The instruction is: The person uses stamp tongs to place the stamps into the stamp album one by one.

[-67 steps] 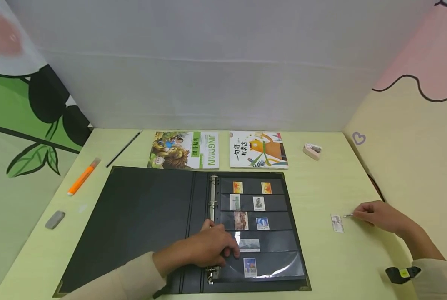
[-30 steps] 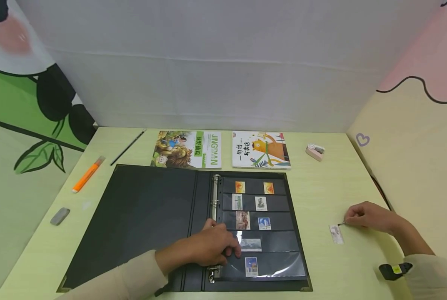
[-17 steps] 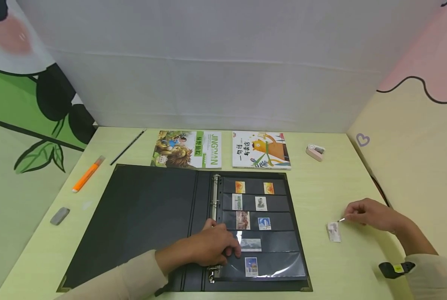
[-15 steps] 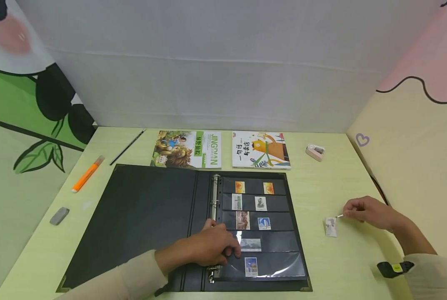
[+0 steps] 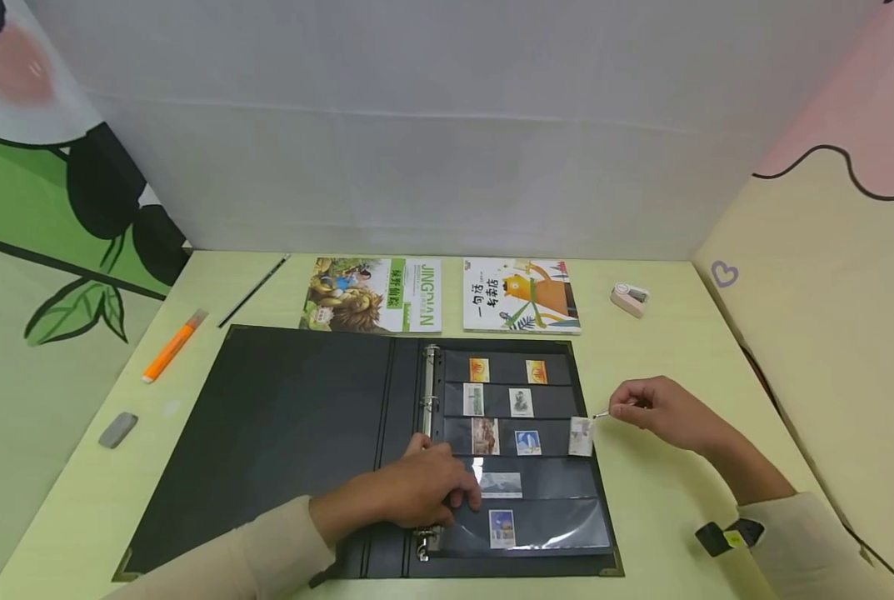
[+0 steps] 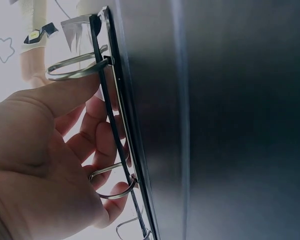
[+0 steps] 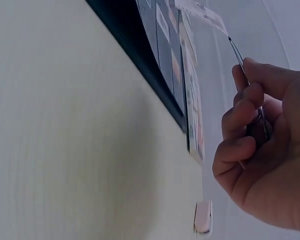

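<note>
A black ring-bound stamp album [image 5: 297,417] lies spread open on the table, a pocket page [image 5: 555,527] with several stamps on its right side. My left hand [image 5: 426,487] rests over the metal rings [image 6: 77,70] and the page's inner edge, fingers relaxed and bent. In my right hand [image 5: 660,412], thumb and fingers pinch slim metal tweezers [image 7: 236,52]. The tweezers' tip grips a corner of a pale stamp [image 5: 580,437], which is raised and, in the head view, overlaps the right end of the third pocket row.
Behind the album lie two picture books [image 5: 372,295]. To the left are a pencil [image 5: 254,291], an orange marker [image 5: 172,350] and a grey eraser [image 5: 117,430]. A small pink-and-white sharpener-like item [image 5: 630,300] sits at the back right. Walls enclose the table's back and sides.
The stamp lay on the table at the right; the tweezers took its corner and lifted it. My right hand has carried it left to the album's edge. My left hand stays put.
</note>
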A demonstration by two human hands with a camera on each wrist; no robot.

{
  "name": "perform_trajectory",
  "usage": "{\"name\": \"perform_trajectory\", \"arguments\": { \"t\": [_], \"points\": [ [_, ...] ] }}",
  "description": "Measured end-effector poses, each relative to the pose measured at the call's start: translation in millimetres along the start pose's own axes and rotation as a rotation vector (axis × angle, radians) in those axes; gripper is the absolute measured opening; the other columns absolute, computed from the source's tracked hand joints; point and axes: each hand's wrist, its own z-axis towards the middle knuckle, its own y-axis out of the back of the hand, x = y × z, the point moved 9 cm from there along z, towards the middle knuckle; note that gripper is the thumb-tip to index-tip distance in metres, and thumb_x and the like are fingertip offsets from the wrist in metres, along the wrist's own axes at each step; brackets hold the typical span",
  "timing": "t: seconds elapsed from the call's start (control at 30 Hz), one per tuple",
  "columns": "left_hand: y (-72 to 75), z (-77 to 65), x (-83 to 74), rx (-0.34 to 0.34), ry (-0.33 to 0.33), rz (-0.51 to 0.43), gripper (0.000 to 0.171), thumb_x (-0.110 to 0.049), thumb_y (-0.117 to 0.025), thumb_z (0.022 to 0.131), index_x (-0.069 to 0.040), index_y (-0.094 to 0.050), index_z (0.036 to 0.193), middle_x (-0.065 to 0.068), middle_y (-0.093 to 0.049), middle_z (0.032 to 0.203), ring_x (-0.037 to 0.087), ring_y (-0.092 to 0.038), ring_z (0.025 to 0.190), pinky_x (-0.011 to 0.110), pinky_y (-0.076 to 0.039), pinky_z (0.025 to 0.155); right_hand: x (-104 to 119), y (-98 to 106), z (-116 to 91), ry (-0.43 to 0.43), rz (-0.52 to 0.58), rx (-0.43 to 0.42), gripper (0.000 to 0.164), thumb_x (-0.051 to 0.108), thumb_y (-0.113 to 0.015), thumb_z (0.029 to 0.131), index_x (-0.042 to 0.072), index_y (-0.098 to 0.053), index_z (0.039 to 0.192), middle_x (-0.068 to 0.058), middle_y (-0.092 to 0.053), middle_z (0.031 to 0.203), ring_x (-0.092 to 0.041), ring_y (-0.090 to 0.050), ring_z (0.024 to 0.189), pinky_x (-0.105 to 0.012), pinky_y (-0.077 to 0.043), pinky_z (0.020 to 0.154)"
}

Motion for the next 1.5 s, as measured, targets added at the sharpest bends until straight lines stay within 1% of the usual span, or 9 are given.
{"name": "perform_trajectory", "arguments": {
  "t": [0.17,0.33,0.5,0.7,0.8,0.97,1.13,1.23,1.5],
  "points": [
    [0.2,0.9,-0.9,-0.009,-0.019,0.008,0.033,-0.024,-0.081,0.074,-0.042,-0.066,0.098,-0.024,-0.055,0.076,0.0,-0.043,0.085,0.04,-0.025,0.089,16.7,-35.7,10.0,-0.05,0.002,0.087,0.012,0.022,-0.062,0.093,0.011,-0.068,0.092,0.003,-0.053,0.073,-0.009,-0.049,0.068,-0.023,-0.04,0.058],
    [-0.2,1.0,-1.6,-0.011,-0.022,0.01,0.033,-0.024,-0.081,0.075,-0.042,-0.066,0.098,-0.024,-0.055,0.077,0.0,-0.043,0.085,0.041,-0.025,0.09,27.0,-62.8,12.3,-0.021,-0.018,0.18,0.012,0.024,-0.063,0.092,0.014,-0.069,0.088,0.005,-0.057,0.074,-0.009,-0.051,0.07,-0.022,-0.04,0.058],
    [-0.2,0.1,-2.0,-0.008,-0.019,0.013,0.033,-0.025,-0.081,0.075,-0.042,-0.066,0.098,-0.023,-0.055,0.077,0.0,-0.042,0.085,0.04,-0.025,0.09,28.4,-78.4,10.6,0.009,-0.066,0.25,0.009,0.025,-0.064,0.091,0.021,-0.068,0.084,0.011,-0.059,0.073,-0.004,-0.052,0.069,-0.02,-0.04,0.06],
    [0.9,-0.6,-2.0,-0.013,-0.02,0.022,0.032,-0.025,-0.081,0.074,-0.042,-0.066,0.098,-0.023,-0.054,0.076,0.0,-0.042,0.085,0.04,-0.025,0.09,34.1,-84.1,3.7,0.06,-0.089,0.314,0.01,0.024,-0.065,0.09,0.025,-0.066,0.08,0.013,-0.061,0.076,-0.001,-0.053,0.071,-0.02,-0.043,0.064],
    [0.5,-0.7,-1.2,-0.01,-0.013,0.016,0.032,-0.026,-0.081,0.074,-0.042,-0.066,0.098,-0.024,-0.054,0.076,0.0,-0.042,0.085,0.04,-0.025,0.089,37.0,-83.6,1.6,0.082,-0.095,0.322,0.011,0.024,-0.065,0.09,0.025,-0.065,0.079,0.014,-0.061,0.075,0.001,-0.053,0.07,-0.02,-0.044,0.063],
    [0.0,-0.9,-0.5,-0.007,-0.007,0.006,0.032,-0.026,-0.081,0.074,-0.042,-0.066,0.098,-0.023,-0.054,0.076,0.0,-0.042,0.084,0.04,-0.025,0.089,38.7,-83.2,-0.1,0.088,-0.097,0.335,0.012,0.021,-0.066,0.089,0.025,-0.065,0.078,0.015,-0.061,0.075,0.001,-0.052,0.069,-0.019,-0.044,0.062],
    [0.0,-1.2,-0.7,-0.005,-0.007,0.007,0.032,-0.025,-0.081,0.075,-0.042,-0.066,0.098,-0.023,-0.054,0.076,0.0,-0.042,0.084,0.04,-0.025,0.089,38.1,-87.2,-2.9,0.075,-0.095,0.395,0.012,0.02,-0.067,0.088,0.026,-0.065,0.078,0.015,-0.061,0.076,0.001,-0.053,0.069,-0.019,-0.044,0.063],
    [0.4,-1.4,-0.6,-0.006,-0.005,0.007,0.032,-0.025,-0.081,0.075,-0.042,-0.066,0.098,-0.023,-0.054,0.075,0.0,-0.042,0.084,0.041,-0.025,0.09,39.1,-89.1,-4.1,0.083,-0.099,0.42,0.012,0.02,-0.067,0.088,0.026,-0.065,0.078,0.015,-0.061,0.075,0.001,-0.053,0.069,-0.02,-0.045,0.063],
    [1.2,-0.8,-0.3,-0.011,-0.014,-0.001,0.032,-0.024,-0.081,0.075,-0.042,-0.066,0.097,-0.024,-0.054,0.076,0.0,-0.042,0.084,0.041,-0.025,0.089,41.4,-90.8,-3.9,0.105,-0.121,0.445,0.012,0.022,-0.067,0.088,0.026,-0.064,0.077,0.016,-0.06,0.075,0.002,-0.053,0.068,-0.019,-0.045,0.063]
  ]
}}
